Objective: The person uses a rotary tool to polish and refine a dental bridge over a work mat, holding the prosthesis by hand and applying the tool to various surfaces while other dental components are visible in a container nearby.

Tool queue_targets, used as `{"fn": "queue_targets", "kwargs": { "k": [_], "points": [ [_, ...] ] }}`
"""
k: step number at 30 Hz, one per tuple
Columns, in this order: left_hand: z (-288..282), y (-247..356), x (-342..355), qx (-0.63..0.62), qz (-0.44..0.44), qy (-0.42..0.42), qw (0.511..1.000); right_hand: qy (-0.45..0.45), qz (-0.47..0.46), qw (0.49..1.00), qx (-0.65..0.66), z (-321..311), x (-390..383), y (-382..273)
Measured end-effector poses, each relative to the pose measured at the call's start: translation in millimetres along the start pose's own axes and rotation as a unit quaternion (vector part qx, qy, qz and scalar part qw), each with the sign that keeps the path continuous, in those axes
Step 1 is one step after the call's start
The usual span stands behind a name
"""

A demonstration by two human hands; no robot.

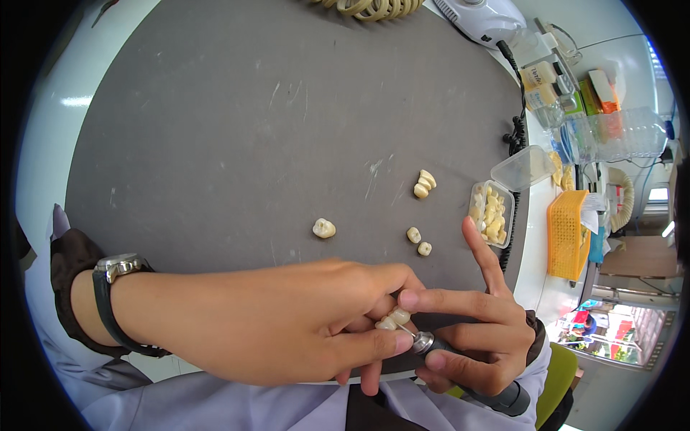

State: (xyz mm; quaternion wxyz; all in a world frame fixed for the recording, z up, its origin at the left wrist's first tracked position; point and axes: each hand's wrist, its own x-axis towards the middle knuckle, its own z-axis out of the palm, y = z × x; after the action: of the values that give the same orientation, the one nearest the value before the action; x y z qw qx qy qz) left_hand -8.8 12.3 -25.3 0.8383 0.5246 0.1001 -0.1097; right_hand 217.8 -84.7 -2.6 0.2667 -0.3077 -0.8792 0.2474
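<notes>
Between the thumb and fingers of my left hand (338,316) is a small dental bridge (394,318), cream white, with several joined tooth shapes. My right hand (489,323) is wrapped round a dark dental handpiece (467,370) with a silver collar. The thin bur at its front touches or nearly touches the bridge; my fingertips partly hide the contact. My right index finger rests near the bridge, and another finger points up. Beyond my hands lie a large tooth crown (324,228), two small crowns (413,235) and a joined crown piece (424,184).
A lidded clear box (493,215) of tooth pieces stands at the grey mat's (237,129) right edge. Past it are a yellow basket (568,235), a plastic bottle (614,135) and small bottles (540,85). A white machine (483,20) and coiled hose (370,7) sit at the back.
</notes>
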Motion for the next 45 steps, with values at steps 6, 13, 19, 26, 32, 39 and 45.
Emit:
{"fn": "queue_targets", "kwargs": {
  "k": [6,13,19,26,32,39,45],
  "points": [
    [-1.4,-1.2,-0.2,-0.001,0.005,-0.005,1.000,0.005,0.022,1.000,-0.002,0.3,-0.6,0.4],
    [-0.3,-1.4,-0.4,-0.014,-0.001,-0.017,1.000,0.014,0.016,1.000,0.011,1.6,-1.9,1.1],
    [-0.8,-1.4,0.3,-0.024,0.011,-0.014,1.000,0.013,0.002,1.000,0.015,1.4,-0.5,2.2],
    [-0.5,-4.8,0.7,-0.046,0.023,-0.021,0.998,0.006,0.021,0.999,0.029,0.4,-1.2,1.9],
    [-0.4,-3.8,0.6,-0.041,0.021,-0.021,0.999,0.017,0.016,0.999,0.029,2.2,-1.1,1.6],
    [0.7,-0.2,-2.4,-0.013,0.009,-0.011,1.000,-0.008,-0.009,0.998,0.059,-2.0,0.7,3.4],
    [2.2,-1.9,-2.2,-0.009,0.013,0.002,1.000,-0.003,-0.002,0.999,0.054,-0.8,0.0,1.9]
  ]
}}
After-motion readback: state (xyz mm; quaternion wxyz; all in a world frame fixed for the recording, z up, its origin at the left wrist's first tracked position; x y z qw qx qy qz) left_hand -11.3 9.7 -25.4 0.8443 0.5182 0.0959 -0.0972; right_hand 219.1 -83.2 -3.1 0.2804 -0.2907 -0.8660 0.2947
